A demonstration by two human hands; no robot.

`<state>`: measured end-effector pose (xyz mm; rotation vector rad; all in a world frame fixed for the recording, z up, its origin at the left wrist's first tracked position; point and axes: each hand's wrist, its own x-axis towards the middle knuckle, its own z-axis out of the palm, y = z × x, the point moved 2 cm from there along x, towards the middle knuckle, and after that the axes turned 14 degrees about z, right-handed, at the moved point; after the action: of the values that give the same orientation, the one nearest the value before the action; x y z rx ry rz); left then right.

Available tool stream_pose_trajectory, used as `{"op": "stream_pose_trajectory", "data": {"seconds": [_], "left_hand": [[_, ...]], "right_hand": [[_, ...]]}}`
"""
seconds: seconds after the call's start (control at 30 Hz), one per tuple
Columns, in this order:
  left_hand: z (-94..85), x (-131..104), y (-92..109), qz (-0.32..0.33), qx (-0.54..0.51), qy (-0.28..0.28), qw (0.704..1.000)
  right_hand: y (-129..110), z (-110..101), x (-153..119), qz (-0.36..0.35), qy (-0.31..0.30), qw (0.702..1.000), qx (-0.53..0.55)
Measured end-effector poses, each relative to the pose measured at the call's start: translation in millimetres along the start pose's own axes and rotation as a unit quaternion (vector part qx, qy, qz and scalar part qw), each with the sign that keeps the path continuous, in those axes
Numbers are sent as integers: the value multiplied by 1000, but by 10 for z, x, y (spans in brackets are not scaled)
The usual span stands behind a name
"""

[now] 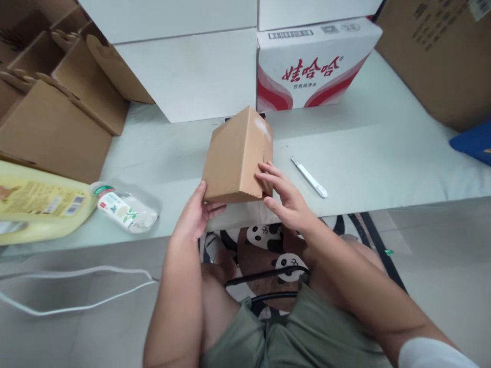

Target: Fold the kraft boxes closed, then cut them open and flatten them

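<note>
A small brown cardboard box point(226, 158) stands tilted near the table's front edge, its ridge running toward me. My left hand point(195, 212) grips its lower left corner, thumb on the near face and fingers underneath. On the right side, my right hand point(284, 197) rests its fingertips against the box's side panel, with the thumb by the lower corner. A slit shows in that panel close to the fingers. To the right of the box lies a slim white tool point(311, 179) with a narrow metal tip, untouched. Part of a dark-edged object behind the box is mostly hidden.
White cartons, one with red lettering point(310, 71), line the back of the pale cloth-covered table point(383, 153). Open brown boxes point(57, 122) stand left. A yellow jug point(42, 202) and a clear bottle point(126, 207) lie front left. A large carton point(441, 56) is right.
</note>
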<state>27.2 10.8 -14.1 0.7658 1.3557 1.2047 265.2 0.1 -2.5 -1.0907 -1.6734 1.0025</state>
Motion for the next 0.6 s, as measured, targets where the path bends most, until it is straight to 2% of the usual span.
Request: {"op": "stream_pose_trajectory", "data": {"seconds": [0.13, 0.23, 0.27, 0.33, 0.43, 0.5, 0.6], "left_hand": [[-11, -41, -20, -4, 74, -65, 995], [10, -66, -87, -6, 185, -160, 970], [10, -59, -109, 8, 219, -175, 960], [-3, -22, -128, 92, 266, -154, 947], [-9, 18, -103, 306, 281, -92, 905], [32, 1, -78, 429, 265, -105, 857], [104, -45, -25, 555, 215, -148, 790]], "right_hand": [[49, 2, -38, 32, 76, 997, 6], [88, -52, -30, 12, 101, 994, -37], [105, -73, -22, 6, 107, 993, -45], [132, -105, -9, -5, 121, 991, -50], [116, -101, 3, -15, 114, 991, -62], [55, -50, 5, -26, 71, 993, -86], [-54, 71, 4, -54, -9, 992, -117]]}}
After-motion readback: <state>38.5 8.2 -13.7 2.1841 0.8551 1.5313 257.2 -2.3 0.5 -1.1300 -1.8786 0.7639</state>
